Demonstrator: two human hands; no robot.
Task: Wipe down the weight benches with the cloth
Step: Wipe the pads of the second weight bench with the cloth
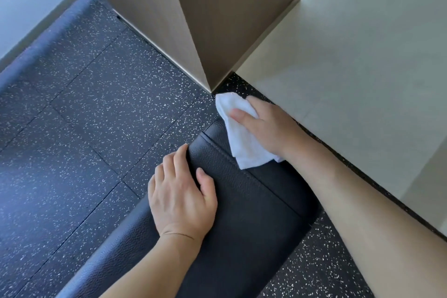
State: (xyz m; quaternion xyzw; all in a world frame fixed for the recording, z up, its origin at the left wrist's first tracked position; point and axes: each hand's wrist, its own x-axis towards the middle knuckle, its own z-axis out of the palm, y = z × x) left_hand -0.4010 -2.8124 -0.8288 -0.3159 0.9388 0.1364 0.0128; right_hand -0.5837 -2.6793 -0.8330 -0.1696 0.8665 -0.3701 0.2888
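A black padded weight bench with a stitched seam runs from the bottom left up toward the centre. My left hand lies flat on the pad's left edge, fingers curled over the side, holding nothing. My right hand presses a white cloth against the far end of the bench, the cloth bunched under the fingers and hanging out on both sides of them.
Dark speckled rubber floor tiles surround the bench. A wood-panelled column meets the floor just beyond the bench's far end. A pale wall runs close along the right side.
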